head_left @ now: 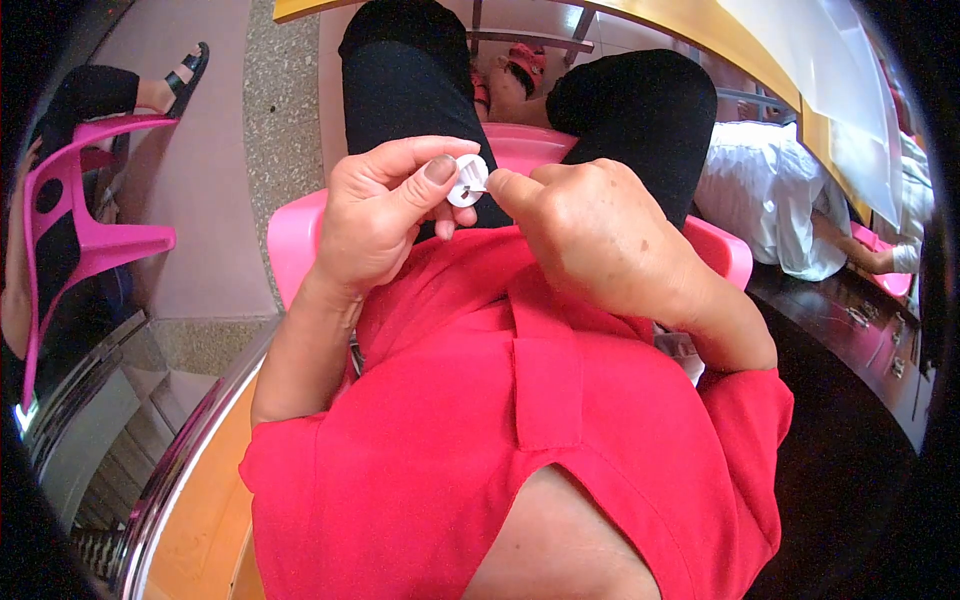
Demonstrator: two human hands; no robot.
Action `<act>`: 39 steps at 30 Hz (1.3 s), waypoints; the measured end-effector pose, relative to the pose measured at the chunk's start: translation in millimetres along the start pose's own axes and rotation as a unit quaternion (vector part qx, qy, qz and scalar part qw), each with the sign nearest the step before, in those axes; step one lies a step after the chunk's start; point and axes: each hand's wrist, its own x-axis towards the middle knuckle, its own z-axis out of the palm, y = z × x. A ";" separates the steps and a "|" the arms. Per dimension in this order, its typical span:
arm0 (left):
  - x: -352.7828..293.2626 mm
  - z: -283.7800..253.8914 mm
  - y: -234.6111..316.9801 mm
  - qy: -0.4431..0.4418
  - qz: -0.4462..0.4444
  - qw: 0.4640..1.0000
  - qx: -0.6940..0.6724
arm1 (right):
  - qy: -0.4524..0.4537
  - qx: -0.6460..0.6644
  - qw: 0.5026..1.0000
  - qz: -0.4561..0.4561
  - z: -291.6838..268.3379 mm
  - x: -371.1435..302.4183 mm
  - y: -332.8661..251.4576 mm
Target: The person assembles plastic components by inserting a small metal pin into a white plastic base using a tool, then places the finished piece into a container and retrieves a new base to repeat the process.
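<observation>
A red short-sleeved top [430, 400] lies nearest the camera, with a stitched placket running down its front. Beyond its hem, the left hand [375, 205] pinches a small white disc [466, 172] between thumb and forefinger, the other fingers curled below. The disc is held up above the lap, face toward the camera, and shows raised parts and a small dark slot. The right hand [605, 225] is curled with its back to the camera, fingertips at the disc's right edge; whether they grip it or only touch it, I cannot tell.

Black trousers [405, 95] cover the spread knees, and a pink chair [296, 245] shows at both sides of the hips and between the thighs. Past the right knee, a translucent white sheet [835, 85] hangs over the edge of a yellow-edged table [665, 22]; below it sits a person in a white garment [765, 195]. At far left, a sandalled foot [165, 94] extends beyond another pink armchair [110, 240].
</observation>
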 end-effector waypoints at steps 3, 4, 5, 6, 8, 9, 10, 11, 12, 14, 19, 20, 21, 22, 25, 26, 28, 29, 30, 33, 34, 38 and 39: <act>1.2 -0.1 -0.4 -0.003 -0.007 1.000 0.003 | 0.006 -0.046 0.999 -0.001 -0.7 -1.0 -3.8; 1.4 0.1 -1.2 -0.004 -0.008 1.000 -0.004 | 0.011 -0.070 0.997 -0.005 -0.5 -1.0 -4.9; 1.4 -0.1 -1.8 -0.004 -0.008 1.000 -0.011 | 0.015 -0.093 0.995 -0.010 -0.3 -0.8 -6.0; 1.4 -0.8 -2.2 -0.003 -0.007 1.000 -0.011 | 0.015 -0.093 0.996 -0.011 0.1 -0.4 -7.3; 2.2 -1.4 -2.1 -0.009 -0.006 1.000 -0.017 | 0.027 -0.138 0.990 -0.021 0.6 0.0 -9.7; 2.1 -0.9 -1.9 -0.010 -0.006 1.000 -0.017 | 0.027 -0.138 0.990 -0.021 1.7 0.7 -9.9; 1.9 -0.4 -1.9 -0.004 0.000 1.000 0.000 | 0.020 -0.141 0.989 -0.025 3.7 2.0 -9.2; 1.5 0.0 -1.9 0.002 0.005 1.000 0.017 | 0.012 -0.144 0.989 -0.029 4.6 3.1 -8.3; 1.2 -0.4 -2.9 0.002 0.006 1.000 0.018 | 0.013 -0.144 0.989 -0.030 4.2 3.9 -7.0; -1.0 -0.9 -5.6 0.000 0.027 0.997 0.074 | -0.020 -0.145 0.987 -0.061 2.2 5.2 -4.6; -5.8 7.1 -9.8 0.018 0.022 0.985 0.172 | -0.035 -0.120 0.983 -0.136 3.0 11.4 8.1; -5.8 8.9 -11.2 0.024 0.024 0.984 0.173 | -0.042 -0.131 0.978 -0.154 3.8 12.1 9.0; -6.1 10.2 -13.1 0.030 0.026 0.984 0.174 | -0.040 -0.130 0.979 -0.152 4.4 12.0 8.8; -4.5 11.0 -13.4 0.029 0.026 0.984 0.176 | -0.049 -0.131 0.978 -0.154 3.2 13.4 9.4; -0.8 11.7 -15.4 0.032 0.020 0.986 0.163 | -0.068 -0.125 0.979 -0.144 0.1 12.2 10.4; -0.4 11.3 -14.9 0.033 0.016 0.990 0.136 | -0.080 -0.119 0.980 -0.136 -1.8 12.0 9.3; 4.2 9.9 -12.1 0.033 0.014 0.993 0.113 | -0.067 -0.107 0.987 -0.101 -7.2 12.7 13.6; 8.0 8.2 -9.1 0.027 0.017 0.999 0.044 | -0.058 -0.092 0.992 -0.063 -10.9 13.2 17.9; 11.7 6.7 -4.0 0.020 0.022 0.999 -0.023 | -0.028 -0.051 0.998 -0.021 -13.8 10.8 22.6; 16.6 8.1 12.3 0.025 0.052 0.998 0.020 | 0.087 0.045 0.995 0.028 -26.5 -8.6 37.1; 20.0 11.5 17.3 0.030 0.070 0.996 0.050 | 0.103 0.068 0.992 0.030 -26.4 -16.9 42.3; 56.0 19.5 66.8 0.089 0.179 0.970 0.135 | 0.071 0.100 0.991 0.050 4.0 -23.9 70.3; 72.5 28.8 88.6 0.089 0.234 0.956 0.156 | 0.085 0.120 0.988 0.047 9.8 -24.8 74.6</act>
